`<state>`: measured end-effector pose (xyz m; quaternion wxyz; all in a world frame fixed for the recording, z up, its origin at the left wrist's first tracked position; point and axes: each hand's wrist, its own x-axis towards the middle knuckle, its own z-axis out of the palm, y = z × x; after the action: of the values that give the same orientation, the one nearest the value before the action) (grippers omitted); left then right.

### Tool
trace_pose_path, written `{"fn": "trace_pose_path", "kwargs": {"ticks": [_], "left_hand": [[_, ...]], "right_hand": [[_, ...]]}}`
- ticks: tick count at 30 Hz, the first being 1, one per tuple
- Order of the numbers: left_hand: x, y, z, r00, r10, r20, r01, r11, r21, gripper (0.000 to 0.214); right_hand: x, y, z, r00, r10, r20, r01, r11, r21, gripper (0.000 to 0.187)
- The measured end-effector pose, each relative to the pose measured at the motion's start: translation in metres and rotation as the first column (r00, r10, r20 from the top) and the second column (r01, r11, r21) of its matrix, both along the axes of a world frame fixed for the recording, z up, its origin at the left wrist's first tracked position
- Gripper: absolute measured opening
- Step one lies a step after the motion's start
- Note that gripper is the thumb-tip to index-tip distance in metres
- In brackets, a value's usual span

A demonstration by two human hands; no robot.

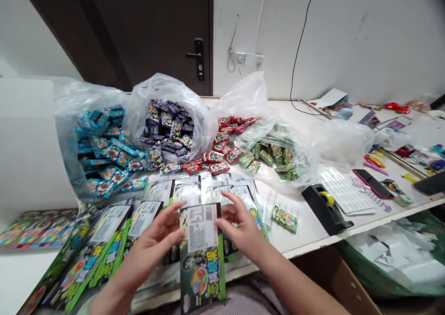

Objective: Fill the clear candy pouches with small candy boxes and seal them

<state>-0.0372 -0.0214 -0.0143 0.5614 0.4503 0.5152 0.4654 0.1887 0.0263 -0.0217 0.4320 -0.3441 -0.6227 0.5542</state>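
Note:
A green-and-black printed packet (200, 264) with a pale label panel hangs upright before me at the table's front edge. My left hand (162, 234) grips its left edge, thumb at the front. On the opposite edge, my right hand (241, 227) has its thumb pressed near the label. Beneath and behind my hands lie several similar packets, partly hidden. More packets (111, 254) overlap to the left. A small green candy box (284, 219) rests on a paper to the right of my right hand.
Clear bags spill blue boxes (111, 159), purple boxes (170, 125), red boxes (225, 136) and green boxes (274, 155) along the back. A black tape dispenser (325, 210), white sheets (347, 192) and a phone (373, 183) lie right. A green bag (368, 278) sits below the table edge.

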Motion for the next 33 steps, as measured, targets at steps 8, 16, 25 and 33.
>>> {"fn": "trace_pose_path", "kwargs": {"ticks": [8,16,25,33], "left_hand": [[0.002,-0.007,0.008,0.937,0.104,-0.333,-0.052,0.986,0.161,0.029],[0.025,0.000,0.019,0.975,0.218,-0.036,-0.209,0.963,0.171,0.020],[0.026,-0.007,0.035,0.984,0.173,-0.034,-0.162,0.965,0.207,0.009],[0.022,-0.001,0.032,0.993,0.101,-0.068,-0.087,0.979,0.186,0.008]], "right_hand": [[0.013,-0.008,0.012,0.946,0.066,0.318,-0.130,0.974,0.185,0.019],[0.006,0.014,0.024,0.987,0.122,0.107,-0.122,0.993,-0.003,0.013],[0.001,0.012,0.036,0.939,0.199,0.281,-0.242,0.962,0.126,0.011],[-0.010,0.018,0.044,0.895,0.255,0.365,-0.266,0.964,-0.023,0.010]]}}
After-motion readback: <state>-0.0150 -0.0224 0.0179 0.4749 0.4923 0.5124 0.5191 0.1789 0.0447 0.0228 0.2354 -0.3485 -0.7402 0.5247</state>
